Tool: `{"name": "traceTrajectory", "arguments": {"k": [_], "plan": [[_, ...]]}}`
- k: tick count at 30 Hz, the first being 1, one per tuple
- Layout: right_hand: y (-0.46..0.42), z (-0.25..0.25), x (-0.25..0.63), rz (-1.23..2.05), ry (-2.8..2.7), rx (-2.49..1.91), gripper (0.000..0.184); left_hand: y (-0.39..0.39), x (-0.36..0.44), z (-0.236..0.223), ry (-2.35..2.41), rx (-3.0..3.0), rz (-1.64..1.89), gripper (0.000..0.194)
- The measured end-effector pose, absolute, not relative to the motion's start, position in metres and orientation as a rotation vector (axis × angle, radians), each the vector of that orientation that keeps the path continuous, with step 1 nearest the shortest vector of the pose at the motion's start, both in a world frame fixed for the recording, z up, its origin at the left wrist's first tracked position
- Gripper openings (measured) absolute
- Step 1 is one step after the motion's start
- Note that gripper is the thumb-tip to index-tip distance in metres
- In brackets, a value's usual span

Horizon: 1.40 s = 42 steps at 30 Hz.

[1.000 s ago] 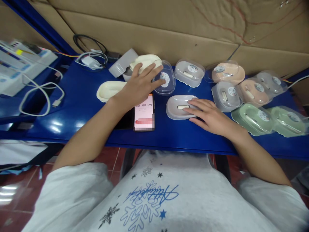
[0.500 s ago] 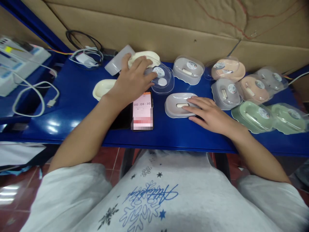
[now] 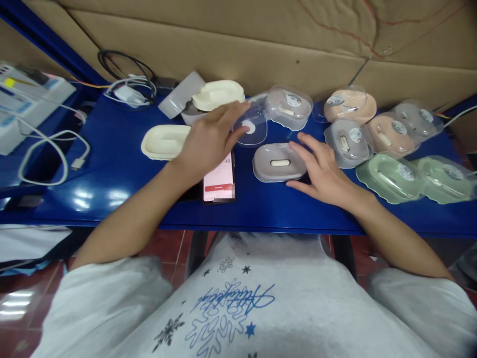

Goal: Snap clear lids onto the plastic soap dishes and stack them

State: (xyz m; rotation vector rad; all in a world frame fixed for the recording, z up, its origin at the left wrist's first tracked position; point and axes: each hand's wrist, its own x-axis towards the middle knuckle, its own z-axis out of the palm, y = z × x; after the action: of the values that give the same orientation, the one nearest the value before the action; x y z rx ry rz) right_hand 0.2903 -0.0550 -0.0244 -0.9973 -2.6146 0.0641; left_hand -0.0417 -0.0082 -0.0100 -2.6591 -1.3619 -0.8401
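My left hand (image 3: 214, 136) reaches over the phone (image 3: 219, 179), thumb and fingers apart, at the left edge of a clear plastic lid (image 3: 255, 127) with a round white sticker. Whether it touches the lid is hard to tell. Beside my right hand (image 3: 316, 166), a grey soap dish (image 3: 263, 166) with a small cream bar in its middle lies on the blue table. The right fingers are spread at the dish's right edge and hold nothing. A cream dish (image 3: 160, 144) sits left of my left hand, and another cream tray (image 3: 219, 94) rests behind it.
Lidded soap dishes in grey (image 3: 288, 107), peach (image 3: 391, 132) and green (image 3: 400, 179) crowd the table's right side. A grey container (image 3: 182, 94) leans at the back. Coiled cables (image 3: 130, 92) and a white power strip (image 3: 33, 104) are at the left. Cardboard (image 3: 223, 44) lines the back.
My left hand has come off the cream tray at the back and moved towards me, to the clear lid. My right fingers have lifted off the grey dish and spread.
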Motion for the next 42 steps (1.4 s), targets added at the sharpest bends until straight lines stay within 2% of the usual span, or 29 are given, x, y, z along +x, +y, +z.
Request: {"name": "traceTrajectory", "arguments": {"k": [2,4,8,10,16,21,25,36,42], "plan": [[-0.055,-0.022,0.290,0.014,-2.545,-1.027,0.106,-0.026,-0.029,-0.009,-1.314,-2.698,-0.790,0.046],[-0.053,-0.018,0.292,0.022,-2.533,-1.049,0.110,-0.039,-0.020,-0.011,-1.203,-2.754,-0.751,0.043],[-0.047,-0.017,0.297,0.142,-2.623,-0.990,0.084,-0.046,-0.013,-0.019,-0.935,-2.793,-0.698,0.034],[-0.042,-0.019,0.300,0.198,-2.641,-0.957,0.077,-0.044,-0.013,-0.022,-0.825,-2.767,-0.659,0.030],[-0.037,-0.022,0.304,0.230,-2.615,-1.007,0.091,-0.038,-0.017,-0.026,-0.682,-2.764,-0.624,0.037],[-0.040,-0.021,0.303,0.143,-2.656,-0.967,0.073,-0.039,-0.020,-0.025,-0.723,-2.856,-0.579,0.039],[-0.041,-0.021,0.301,0.094,-2.674,-0.942,0.068,-0.041,-0.021,-0.025,-0.713,-2.891,-0.622,0.035],[-0.050,-0.018,0.294,-0.086,-2.750,-1.007,0.068,-0.044,-0.021,-0.024,-0.659,-2.794,-0.487,0.037],[-0.052,-0.016,0.291,-0.117,-2.759,-0.998,0.066,-0.042,-0.024,-0.022,-0.629,-2.818,-0.592,0.034]]}}
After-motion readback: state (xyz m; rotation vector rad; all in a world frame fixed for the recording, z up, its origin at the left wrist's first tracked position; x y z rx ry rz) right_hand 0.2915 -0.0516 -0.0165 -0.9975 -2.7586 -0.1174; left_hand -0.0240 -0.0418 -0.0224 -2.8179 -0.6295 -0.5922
